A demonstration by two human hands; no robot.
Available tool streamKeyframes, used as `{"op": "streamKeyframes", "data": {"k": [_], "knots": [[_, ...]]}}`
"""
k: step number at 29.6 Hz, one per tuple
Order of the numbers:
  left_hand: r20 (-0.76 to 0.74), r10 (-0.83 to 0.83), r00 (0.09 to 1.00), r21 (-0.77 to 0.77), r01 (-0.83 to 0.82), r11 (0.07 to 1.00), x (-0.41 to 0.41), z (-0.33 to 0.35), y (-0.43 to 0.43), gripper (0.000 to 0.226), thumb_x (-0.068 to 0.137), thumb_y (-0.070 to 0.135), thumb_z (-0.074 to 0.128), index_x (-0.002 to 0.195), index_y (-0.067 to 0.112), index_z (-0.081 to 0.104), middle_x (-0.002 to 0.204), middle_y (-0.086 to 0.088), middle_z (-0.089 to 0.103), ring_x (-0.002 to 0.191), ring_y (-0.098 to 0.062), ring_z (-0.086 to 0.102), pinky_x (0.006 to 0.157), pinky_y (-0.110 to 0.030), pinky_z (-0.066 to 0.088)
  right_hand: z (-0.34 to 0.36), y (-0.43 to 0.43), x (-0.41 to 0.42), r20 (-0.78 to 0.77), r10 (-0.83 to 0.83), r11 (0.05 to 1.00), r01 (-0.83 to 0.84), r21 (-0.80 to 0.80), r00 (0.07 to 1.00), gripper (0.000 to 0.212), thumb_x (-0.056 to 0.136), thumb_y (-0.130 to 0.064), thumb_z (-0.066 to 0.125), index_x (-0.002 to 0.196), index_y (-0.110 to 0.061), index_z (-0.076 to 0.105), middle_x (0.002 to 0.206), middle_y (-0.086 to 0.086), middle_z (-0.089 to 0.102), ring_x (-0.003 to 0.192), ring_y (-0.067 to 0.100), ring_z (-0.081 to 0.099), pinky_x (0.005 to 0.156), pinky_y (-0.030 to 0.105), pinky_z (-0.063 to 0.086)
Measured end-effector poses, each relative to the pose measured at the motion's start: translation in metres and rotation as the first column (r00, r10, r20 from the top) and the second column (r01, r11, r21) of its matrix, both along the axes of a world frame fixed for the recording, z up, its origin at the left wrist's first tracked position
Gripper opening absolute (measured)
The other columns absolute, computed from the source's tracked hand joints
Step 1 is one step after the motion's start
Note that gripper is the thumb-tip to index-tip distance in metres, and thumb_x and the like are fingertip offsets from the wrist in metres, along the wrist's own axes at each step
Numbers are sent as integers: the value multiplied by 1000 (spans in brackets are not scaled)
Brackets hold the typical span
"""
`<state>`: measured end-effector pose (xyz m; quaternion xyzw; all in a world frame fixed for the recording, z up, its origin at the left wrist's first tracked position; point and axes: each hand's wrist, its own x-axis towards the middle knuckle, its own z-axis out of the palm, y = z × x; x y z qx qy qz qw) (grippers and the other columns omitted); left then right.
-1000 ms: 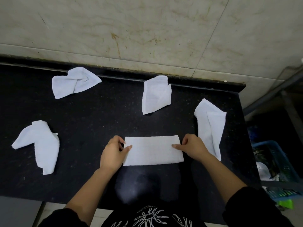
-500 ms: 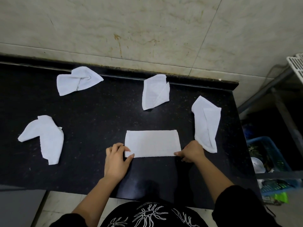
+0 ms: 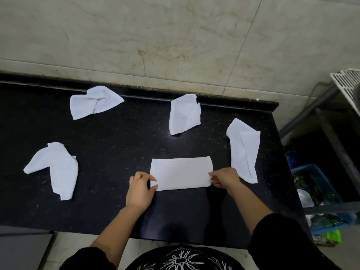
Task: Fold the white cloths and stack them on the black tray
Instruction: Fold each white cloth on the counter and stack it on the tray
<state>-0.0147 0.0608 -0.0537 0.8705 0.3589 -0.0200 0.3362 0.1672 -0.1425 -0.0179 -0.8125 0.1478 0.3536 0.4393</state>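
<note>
The folded white cloth [image 3: 181,173] lies flat near the front edge of the black counter [image 3: 116,152]. The left hand [image 3: 140,190] pinches its left end between thumb and fingers [image 3: 145,175]. The right hand [image 3: 224,178] holds the right end with curled fingers, apparently pinching it, though the grip is partly hidden.

Five cloths on the countertop [image 3: 120,145]
Folded cloth [image 3: 181,173] front centre, between left hand [image 3: 140,190] and right hand [image 3: 226,178]; left cloth [image 3: 56,168], back-left cloth [image 3: 93,102], back cloth [image 3: 184,114], right cloth [image 3: 244,149] around it.

The folded cloth [image 3: 181,173] has both ends partly under fingers [image 3: 213,174]; white rack [image 3: 349,84] is cropped.
</note>
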Motion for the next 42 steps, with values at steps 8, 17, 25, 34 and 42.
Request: {"op": "streamKeyframes", "data": {"k": [8,17,25,34,42], "knots": [[7,95,995,-177,-92,980,9,3,13,36,77,17,79,108,24,62,106,2,52,88,-12,58,78,-24,47,1,15,3,60,153,977,-142,-161,986,37,76,-20,78,99,0,58,96,14,65,81,25,64,56,28,48],[46,87,995,-195,-77,978,4,-3,17,34,77,20,80,105,25,62,102,3,52,83,-7,55,73,-21,45,-1,-1,1,-30,159,964,-162,-211,987,21,79,-15,74,83,-2,58,84,13,62,71,24,60,57,30,49],[45,73,996,-191,-63,980,4,-3,18,33,77,20,80,104,25,61,100,3,52,82,-8,55,74,-22,46,1,-10,-2,-116,8,1000,-9,-8,993,22,85,-12,72,96,3,61,87,23,70,70,31,71,62,34,59],[46,118,992,-251,-103,962,5,-2,20,28,77,19,79,100,24,64,95,1,56,78,-10,56,69,-19,45,0,-6,-7,-5,-101,990,101,94,995,21,77,4,73,88,-3,57,94,13,59,82,20,59,67,29,55],[50,290,956,-366,-253,895,7,-1,25,20,80,14,76,99,15,69,87,2,68,80,-10,64,68,-16,45,23,47,-19,68,-23,979,9,206,997,16,73,9,67,70,-5,60,85,14,63,77,22,58,64,28,47]]}}
